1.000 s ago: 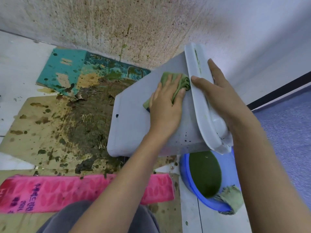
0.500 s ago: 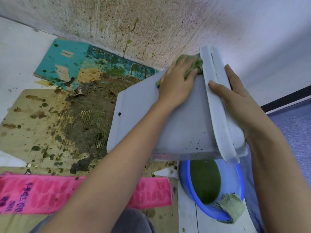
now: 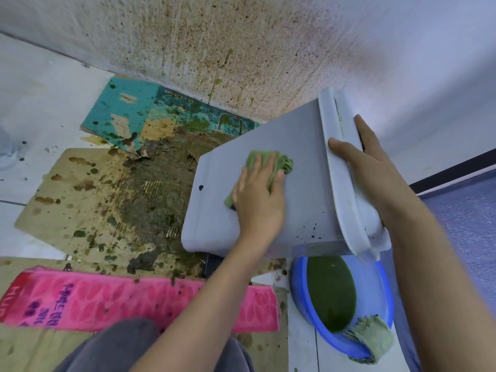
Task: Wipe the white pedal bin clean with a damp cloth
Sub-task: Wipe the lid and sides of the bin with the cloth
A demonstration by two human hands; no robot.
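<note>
Pressing crumpled green cloth (image 3: 281, 161) onto smooth white bin (image 3: 303, 146), left hand (image 3: 257, 202) flat, grip apart; right hand (image 3: 375, 167) clamped on lid (image 3: 347, 208).

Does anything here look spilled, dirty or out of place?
Yes. The white pedal bin is tilted over, with dark specks near its lower edge. The wall behind is spattered green-brown, the cardboard on the floor is heavily stained too, and the blue basin holds murky green liquid.

Left hand (image 3: 259, 202) presses cloth (image 3: 280, 161) on white bin (image 3: 303, 140); right hand (image 3: 369, 165) grips it.
</note>
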